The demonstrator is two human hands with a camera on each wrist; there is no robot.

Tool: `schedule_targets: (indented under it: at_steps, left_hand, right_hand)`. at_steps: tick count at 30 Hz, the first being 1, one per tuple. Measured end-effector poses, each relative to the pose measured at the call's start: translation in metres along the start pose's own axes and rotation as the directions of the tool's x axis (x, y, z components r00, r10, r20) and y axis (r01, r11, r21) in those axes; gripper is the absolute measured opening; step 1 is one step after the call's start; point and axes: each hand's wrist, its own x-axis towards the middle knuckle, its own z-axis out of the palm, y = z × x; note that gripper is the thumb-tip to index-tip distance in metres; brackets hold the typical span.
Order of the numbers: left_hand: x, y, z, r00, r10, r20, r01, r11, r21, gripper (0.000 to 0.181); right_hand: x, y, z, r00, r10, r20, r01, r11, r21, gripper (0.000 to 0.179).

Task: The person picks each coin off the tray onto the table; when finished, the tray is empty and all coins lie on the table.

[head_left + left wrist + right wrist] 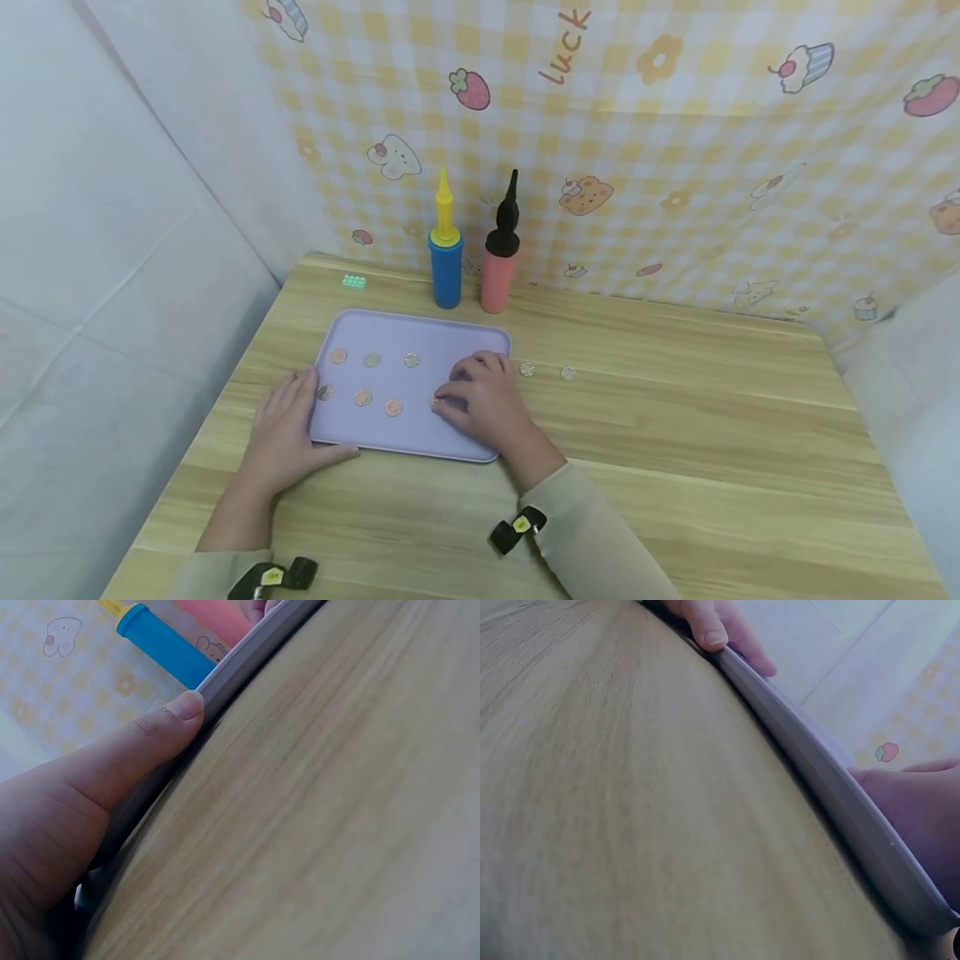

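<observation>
A lilac tray lies on the wooden table, with several coins spread over it in two loose rows. Some are copper-coloured, like the coin in the front row; others are silvery, like the coin behind. Over the tray's right part, my right hand pinches a small coin between thumb and finger, low at the tray surface and mostly hidden. My left hand rests at the tray's front left corner, fingers along the left side, thumb against the front rim. One silvery coin lies beside its fingers.
Two silvery coins, a nearer one and a farther one, lie on the table right of the tray. Behind it stand a blue-and-yellow hand pump and a pink-and-black hand pump. A mint toy brick lies at the back left.
</observation>
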Motion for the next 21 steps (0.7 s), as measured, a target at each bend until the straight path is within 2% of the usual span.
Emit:
schedule_targets:
  at_steps: [7,9,13,16,21]
  left_hand:
    - [-0.0003,-0.0002,0.0000,1.000,-0.005,-0.001,0.005,1.000,-0.001,0.149]
    - [0.0001,0.0000,-0.0003,1.000,-0.008,-0.001,0.008,1.000,-0.003,0.149]
    - [0.0017,0.0008,-0.0005,1.000,0.001,-0.008,-0.001,1.000,-0.006,0.148]
    - [0.0016,0.0009,-0.0012,1.000,0.009,-0.017,-0.009,1.000,-0.004,0.148]
    - [-0.0007,0.0001,-0.0014,1.000,0.013,-0.017,-0.013,1.000,-0.001,0.149]
  right_hand:
    - [0.0027,-0.0010,-0.0051,0.988,0.066,0.137,-0.073,0.996,0.049,0.016]
    - [0.0036,0.0000,-0.0070,0.985,0.073,0.155,-0.083,0.995,0.063,0.014]
    - [0.0051,0.0031,-0.0078,0.993,0.048,0.109,-0.058,0.994,0.096,0.013]
    - [0.0046,0.0037,-0.0059,0.998,-0.005,0.063,-0.002,0.993,0.119,0.012]
    - [-0.0011,0.0006,-0.0016,0.996,-0.091,0.023,0.087,0.986,0.142,0.007]
